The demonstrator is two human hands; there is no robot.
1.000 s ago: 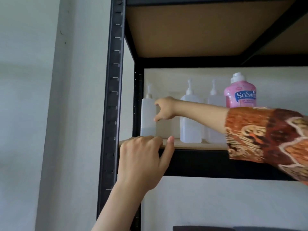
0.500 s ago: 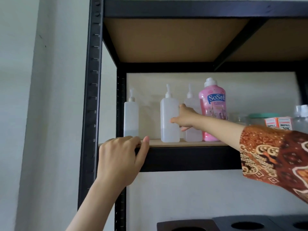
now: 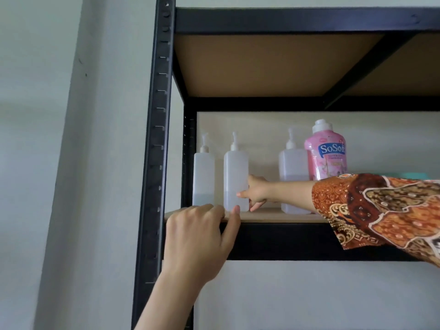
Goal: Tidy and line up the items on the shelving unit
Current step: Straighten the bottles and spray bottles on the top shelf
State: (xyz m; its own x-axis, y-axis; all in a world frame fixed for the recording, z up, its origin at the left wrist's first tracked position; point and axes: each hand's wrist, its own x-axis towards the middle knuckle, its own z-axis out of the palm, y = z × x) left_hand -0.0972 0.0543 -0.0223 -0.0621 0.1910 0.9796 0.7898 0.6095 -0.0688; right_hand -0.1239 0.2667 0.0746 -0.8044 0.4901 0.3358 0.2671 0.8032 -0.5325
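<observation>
Pump bottles stand along the left end of the shelf board (image 3: 273, 216) in the black shelving unit (image 3: 154, 139): a first white pump bottle (image 3: 203, 179) hard by the rear upright, a second white pump bottle (image 3: 235, 182) just beside it, then a gap, then a third white pump bottle (image 3: 294, 177) touching or nearly touching the pink SoSoft bottle (image 3: 326, 153). The right hand (image 3: 256, 194), reaching in from a patterned sleeve (image 3: 381, 210), holds the second bottle low on its right side, thumb across the front face and fingers curled behind or under it; how firmly it grips cannot be told. The left hand (image 3: 200, 236) rests on the shelf's front edge, fingers bent over the lip and thumb lying up along it, steadying the person and holding no bottle. The step in hand looks like closing up the row, with the second bottle being set next to the first. Next, I judge, the right hand should let go and go for the third bottle, sliding it left across the gap while keeping it upright, since these tall narrow bottles would tip easily if pushed high up.
</observation>
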